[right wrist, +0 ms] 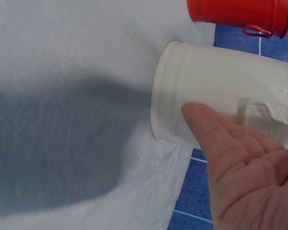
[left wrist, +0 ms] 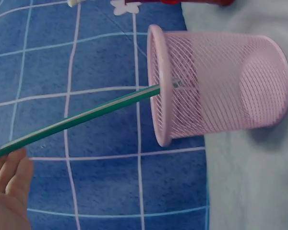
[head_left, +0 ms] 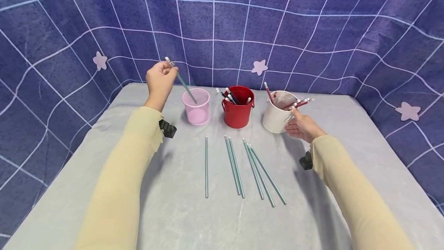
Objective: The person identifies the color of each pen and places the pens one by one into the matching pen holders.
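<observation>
At the back left, my left hand (head_left: 160, 84) pinches a green pencil (head_left: 182, 81) near its eraser end. The pencil slants down, its lower end inside the pink mesh cup (head_left: 197, 115); the left wrist view shows that end through the mesh. My right hand (head_left: 302, 126) is beside the white bucket (head_left: 273, 119), fingers extended along its side and thumb up near the rim. Whether it touches the bucket, I cannot tell. Several dark red pencils (head_left: 269, 92) with white erasers lean in the white bucket. Between the cups, a red bucket (head_left: 237, 115) holds several dark pencils (head_left: 233, 96).
Several green pencils lie on the grey cloth in front of the containers: a single pencil (head_left: 206, 167), a pair (head_left: 234, 167) and a fanned group (head_left: 262, 174). A blue gridded curtain (head_left: 222, 22) with star shapes hangs behind the table (head_left: 173, 211).
</observation>
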`<state>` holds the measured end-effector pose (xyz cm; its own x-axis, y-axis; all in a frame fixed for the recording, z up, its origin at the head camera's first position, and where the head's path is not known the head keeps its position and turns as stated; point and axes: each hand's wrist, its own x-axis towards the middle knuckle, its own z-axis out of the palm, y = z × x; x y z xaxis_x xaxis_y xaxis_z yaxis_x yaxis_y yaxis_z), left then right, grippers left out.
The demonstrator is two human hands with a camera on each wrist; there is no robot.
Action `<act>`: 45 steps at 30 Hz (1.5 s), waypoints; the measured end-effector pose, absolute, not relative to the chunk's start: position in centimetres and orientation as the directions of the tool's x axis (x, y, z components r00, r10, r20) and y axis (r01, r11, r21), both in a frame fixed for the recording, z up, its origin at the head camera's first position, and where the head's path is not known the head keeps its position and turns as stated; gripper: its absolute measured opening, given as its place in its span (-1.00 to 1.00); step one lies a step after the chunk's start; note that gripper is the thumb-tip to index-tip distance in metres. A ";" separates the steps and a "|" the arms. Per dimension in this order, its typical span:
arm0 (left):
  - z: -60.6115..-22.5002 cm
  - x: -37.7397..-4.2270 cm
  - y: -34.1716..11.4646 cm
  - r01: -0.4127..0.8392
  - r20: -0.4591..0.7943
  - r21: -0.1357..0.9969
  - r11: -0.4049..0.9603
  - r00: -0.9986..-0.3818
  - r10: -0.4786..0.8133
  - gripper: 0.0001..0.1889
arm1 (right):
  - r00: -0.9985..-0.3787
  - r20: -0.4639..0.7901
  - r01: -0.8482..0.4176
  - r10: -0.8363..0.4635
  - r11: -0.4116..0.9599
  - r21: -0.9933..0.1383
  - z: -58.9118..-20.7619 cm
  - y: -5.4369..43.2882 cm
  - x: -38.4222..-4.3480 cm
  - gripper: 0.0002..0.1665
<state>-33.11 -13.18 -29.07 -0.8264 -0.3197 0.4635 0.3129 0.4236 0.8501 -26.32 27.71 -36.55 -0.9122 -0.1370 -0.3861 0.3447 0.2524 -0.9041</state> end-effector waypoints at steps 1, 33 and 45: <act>-29.2 -33.2 -13.3 0.294 0.450 0.848 0.442 -0.838 -0.307 -0.77 | -0.913 -0.385 0.343 -0.136 0.257 -0.904 -36.6 27.7 -26.3 -0.01; -35.1 -33.3 -13.3 0.112 0.340 0.816 0.567 -0.887 -0.314 -0.80 | -0.918 -0.371 0.329 -0.140 0.256 -0.909 -36.6 27.7 -26.3 0.01; -36.5 -33.0 -14.3 0.040 0.273 0.799 0.600 -0.913 -0.302 -0.76 | -0.925 -0.361 0.322 -0.121 0.255 -0.912 -36.8 27.8 -26.2 0.01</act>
